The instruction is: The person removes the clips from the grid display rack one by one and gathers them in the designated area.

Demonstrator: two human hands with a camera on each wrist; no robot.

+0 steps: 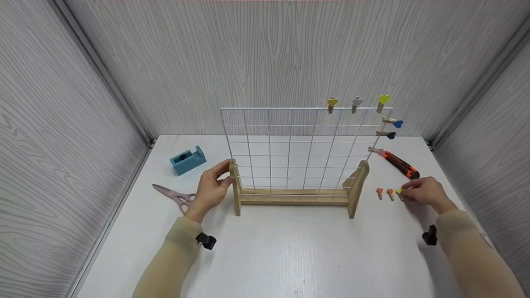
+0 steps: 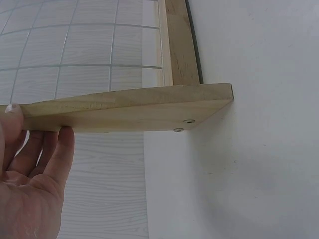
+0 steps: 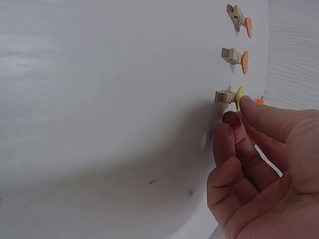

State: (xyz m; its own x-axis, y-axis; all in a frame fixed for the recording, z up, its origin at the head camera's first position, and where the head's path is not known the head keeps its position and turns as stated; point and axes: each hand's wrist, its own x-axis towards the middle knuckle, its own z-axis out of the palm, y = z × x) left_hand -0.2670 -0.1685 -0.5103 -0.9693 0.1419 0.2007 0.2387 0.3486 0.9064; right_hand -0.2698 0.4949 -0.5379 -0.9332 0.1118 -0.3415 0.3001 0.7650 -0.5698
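A white wire grid (image 1: pixel 290 142) stands upright in a wooden stand (image 1: pixel 295 200). My left hand (image 1: pixel 213 188) grips the upper end of the stand's left side board (image 2: pixel 124 109), thumb on one edge and fingertips against its outer face. On the right, my right hand (image 1: pixel 426 193) has thumb and fingers at a small clothespin with a yellow heart (image 3: pixel 239 95), pinching it by the heart while it lies at the table surface. Two clothespins with orange hearts (image 1: pixel 390 193) lie in a row beside it. Several heart clothespins (image 1: pixel 355 104) sit clipped along the grid's top and right edges.
Left of the stand are a teal tape dispenser (image 1: pixel 187 160) and scissors (image 1: pixel 172 194), partly behind my left hand. An orange and black utility knife (image 1: pixel 399 164) lies right of the grid. Wood-grain panels (image 1: pixel 273 54) enclose the white table (image 1: pixel 290 252) at back and sides.
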